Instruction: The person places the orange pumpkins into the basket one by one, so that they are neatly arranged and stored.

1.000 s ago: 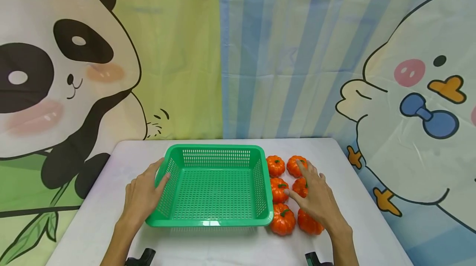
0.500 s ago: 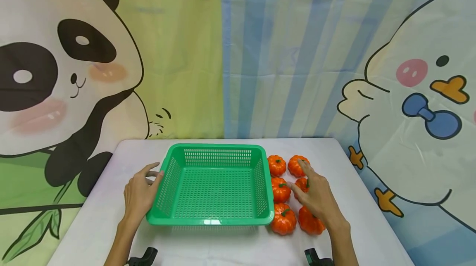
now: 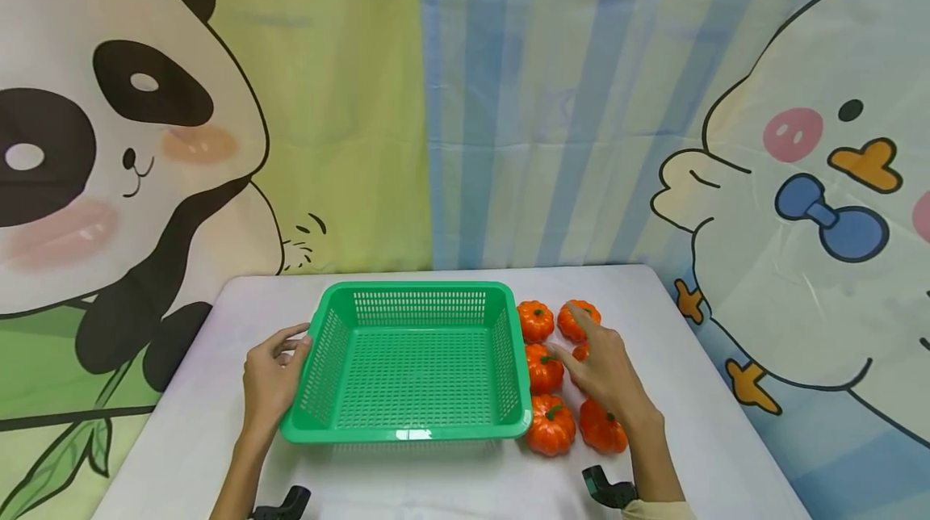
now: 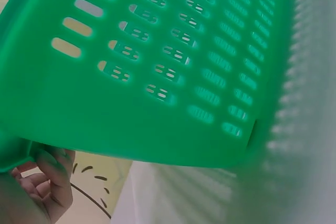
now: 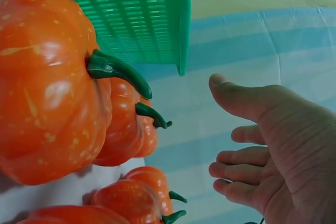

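Note:
A green plastic basket (image 3: 420,433) with slotted walls stands on the white table. My left hand (image 3: 270,381) is beside its left rim, fingers loosely bent and thumb at the outside of the rim; whether it touches is hard to tell. In the left wrist view the same hand (image 4: 50,187) shows under the basket's edge. Several glossy orange pumpkins (image 3: 550,425) with green stems lie in two columns along the basket's right side. Over the right-hand column hovers my right hand (image 3: 606,366), thumb and fingers spread, holding nothing; it partly hides a middle pumpkin (image 3: 580,351).
The white table (image 3: 436,488) ends at a curtain (image 3: 508,140) printed with a panda and a chick. A black strap mount (image 3: 609,489) sits on the right wrist, and another mount (image 3: 285,504) on the left.
My left hand has let go of the basket's rim: its thumb came out from inside to the outer side. My right hand has shifted slightly left over the pumpkins. The basket stays put.

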Demonstrator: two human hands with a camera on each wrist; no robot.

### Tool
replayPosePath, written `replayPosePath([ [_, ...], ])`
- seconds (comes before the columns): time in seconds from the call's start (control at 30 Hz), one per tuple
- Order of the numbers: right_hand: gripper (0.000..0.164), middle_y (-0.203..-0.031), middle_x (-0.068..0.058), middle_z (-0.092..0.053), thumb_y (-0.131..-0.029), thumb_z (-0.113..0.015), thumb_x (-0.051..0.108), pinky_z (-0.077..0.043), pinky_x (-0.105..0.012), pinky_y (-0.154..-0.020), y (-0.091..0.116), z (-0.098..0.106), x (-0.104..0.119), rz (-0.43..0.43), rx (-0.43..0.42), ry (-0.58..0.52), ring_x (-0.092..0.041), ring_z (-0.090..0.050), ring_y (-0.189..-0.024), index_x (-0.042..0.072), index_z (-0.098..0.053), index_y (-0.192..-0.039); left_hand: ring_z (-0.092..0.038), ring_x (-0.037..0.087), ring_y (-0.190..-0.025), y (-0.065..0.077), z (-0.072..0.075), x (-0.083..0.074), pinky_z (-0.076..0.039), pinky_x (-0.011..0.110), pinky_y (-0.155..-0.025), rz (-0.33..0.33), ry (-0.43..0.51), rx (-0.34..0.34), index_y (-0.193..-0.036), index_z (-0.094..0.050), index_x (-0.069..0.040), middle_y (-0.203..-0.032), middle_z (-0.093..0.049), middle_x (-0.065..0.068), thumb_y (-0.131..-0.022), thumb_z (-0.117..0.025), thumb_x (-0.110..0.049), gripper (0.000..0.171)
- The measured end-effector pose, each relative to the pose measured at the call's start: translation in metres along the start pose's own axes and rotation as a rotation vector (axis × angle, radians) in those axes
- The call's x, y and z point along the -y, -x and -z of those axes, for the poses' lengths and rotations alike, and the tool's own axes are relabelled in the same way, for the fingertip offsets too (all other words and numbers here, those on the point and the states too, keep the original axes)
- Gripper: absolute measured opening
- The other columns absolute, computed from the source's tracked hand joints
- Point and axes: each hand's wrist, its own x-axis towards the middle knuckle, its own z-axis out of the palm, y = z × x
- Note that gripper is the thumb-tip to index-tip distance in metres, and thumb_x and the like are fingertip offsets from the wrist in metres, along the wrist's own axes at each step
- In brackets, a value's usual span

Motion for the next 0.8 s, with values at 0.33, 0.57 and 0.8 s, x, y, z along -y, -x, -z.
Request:
replayPosePath([
  [0.33,0.082,-0.068,0.004,-0.051,-0.096,-0.086,0.04,-0.054,-0.035,-0.083,-0.019,-0.01,-0.003,0.009,0.036,0.027,-0.012,-0.036,-0.062,0.001,-0.053,-0.16,-0.065,0.001,-0.06,0.001,-0.001,0.003,-0.047,0.022,-0.053,0.011,0.035,0.004,-0.134,-0.078,-0.008,-0.108,-0.082,0.023,-0.107,-0.072,-0.019,0.03],
  [0.57,0.081,-0.067,0.005,-0.031,-0.093,-0.089,0.034,-0.034,-0.024,-0.058,-0.028,-0.015,-0.003,-0.022,0.075,0.024,-0.01,-0.027,-0.058,0.0,-0.055,-0.157,-0.066,0.002,-0.059,0.002,-0.001,0.003,-0.047,0.022,-0.053,0.021,0.055,0.004,-0.134,-0.078,-0.008,-0.108,-0.082,0.023,-0.107,-0.073,-0.02,0.03],
  [0.8,0.081,-0.065,0.006,-0.025,-0.093,-0.089,0.033,-0.025,-0.023,-0.052,-0.034,-0.02,-0.008,-0.016,0.098,0.013,-0.009,-0.02,-0.056,-0.002,-0.054,-0.157,-0.064,0.003,-0.057,0.001,-0.001,0.003,-0.046,0.022,-0.052,0.03,0.069,0.011,-0.134,-0.077,-0.007,-0.109,-0.082,0.024,-0.107,-0.072,-0.022,0.031],
])
